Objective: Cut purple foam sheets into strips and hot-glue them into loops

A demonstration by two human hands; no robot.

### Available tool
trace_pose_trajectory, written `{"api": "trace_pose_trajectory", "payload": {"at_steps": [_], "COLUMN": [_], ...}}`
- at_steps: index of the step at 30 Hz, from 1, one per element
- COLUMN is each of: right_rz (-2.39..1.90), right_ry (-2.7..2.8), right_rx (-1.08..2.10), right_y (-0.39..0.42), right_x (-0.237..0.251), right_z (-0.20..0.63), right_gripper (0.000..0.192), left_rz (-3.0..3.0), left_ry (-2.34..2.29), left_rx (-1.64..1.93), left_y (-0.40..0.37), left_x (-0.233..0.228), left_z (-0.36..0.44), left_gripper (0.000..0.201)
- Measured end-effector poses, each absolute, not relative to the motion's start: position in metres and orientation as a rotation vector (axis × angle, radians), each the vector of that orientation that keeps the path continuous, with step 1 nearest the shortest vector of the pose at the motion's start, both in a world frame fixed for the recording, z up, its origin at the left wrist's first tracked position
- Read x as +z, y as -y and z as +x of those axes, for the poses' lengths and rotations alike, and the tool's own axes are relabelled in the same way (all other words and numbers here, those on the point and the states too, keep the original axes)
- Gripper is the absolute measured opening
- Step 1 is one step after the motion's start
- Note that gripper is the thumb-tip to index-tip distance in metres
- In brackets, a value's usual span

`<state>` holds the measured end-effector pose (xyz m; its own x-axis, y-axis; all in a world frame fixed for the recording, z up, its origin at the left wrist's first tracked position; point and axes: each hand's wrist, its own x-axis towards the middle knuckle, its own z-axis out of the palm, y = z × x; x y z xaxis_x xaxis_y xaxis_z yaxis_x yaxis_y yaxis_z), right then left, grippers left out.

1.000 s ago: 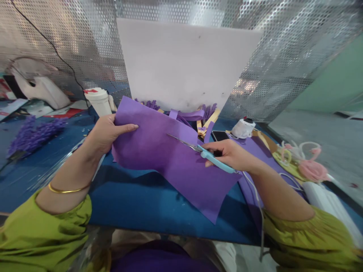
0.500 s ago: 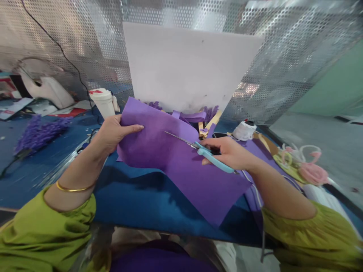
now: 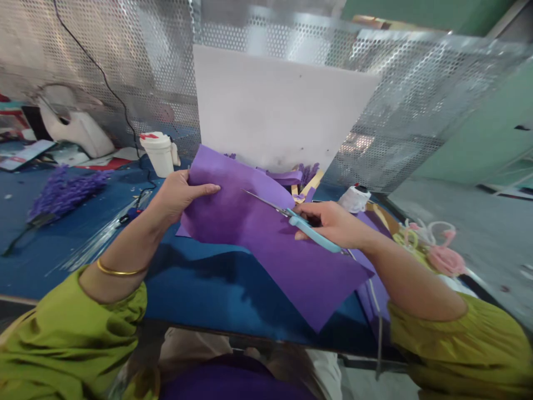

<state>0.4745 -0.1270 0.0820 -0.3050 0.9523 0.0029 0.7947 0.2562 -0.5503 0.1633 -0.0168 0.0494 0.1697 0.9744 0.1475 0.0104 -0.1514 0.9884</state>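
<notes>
Purple sheet (image 3: 266, 244), head view: it is held up off the blue counter (image 3: 200, 289), slanting from its far left corner down to a near right corner that hangs past the counter's near edge. The left hand (image 3: 177, 194) pinches the far left edge, thumb on top and fingers beneath, which keeps the sheet taut and lifted so a blade can pass under it. The right hand (image 3: 333, 222) is closed through the blue handles of the scissors (image 3: 291, 214), blades parted and pointing left across the sheet's far edge, set to the material as for a cut.

Surroundings: a white cup (image 3: 159, 153) stands far left of the sheet. A pile of purple trimmings (image 3: 62, 191) lies at far left. A white board (image 3: 278, 105) leans against the perforated metal screen (image 3: 104, 66) behind. Pink flowers (image 3: 445, 258) rest at right.
</notes>
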Motion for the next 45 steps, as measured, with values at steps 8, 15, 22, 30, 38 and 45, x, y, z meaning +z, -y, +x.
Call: {"api": "trace_pose_trajectory", "payload": {"at_steps": [8, 15, 22, 30, 38, 45], "right_rz": [-1.614, -1.657, -1.605, -1.619, -1.651, -1.621], "right_ry": [2.209, 2.221, 2.23, 2.242, 2.245, 2.258], "right_rx": [0.621, 0.598, 0.647, 0.594, 0.598, 0.651], "right_y": [0.129, 0.134, 0.127, 0.126, 0.127, 0.123], "right_x": [0.089, 0.093, 0.098, 0.097, 0.095, 0.098], "right_z": [0.466, 0.462, 0.447, 0.449, 0.448, 0.436], "right_gripper": [0.047, 0.045, 0.041, 0.044, 0.042, 0.038], "left_rz": [1.41, 1.404, 1.433, 1.387, 1.339, 1.387], "left_ry": [-0.98, -0.953, -0.961, -0.917, -0.885, -0.858], "left_rx": [1.183, 1.166, 1.156, 1.17, 1.132, 1.068], "left_y": [0.014, 0.014, 0.013, 0.01, 0.012, 0.011], "left_x": [0.049, 0.049, 0.046, 0.046, 0.045, 0.043], "left_z": [0.16, 0.158, 0.16, 0.158, 0.158, 0.159], "left_gripper": [0.055, 0.052, 0.05, 0.051, 0.041, 0.042]}}
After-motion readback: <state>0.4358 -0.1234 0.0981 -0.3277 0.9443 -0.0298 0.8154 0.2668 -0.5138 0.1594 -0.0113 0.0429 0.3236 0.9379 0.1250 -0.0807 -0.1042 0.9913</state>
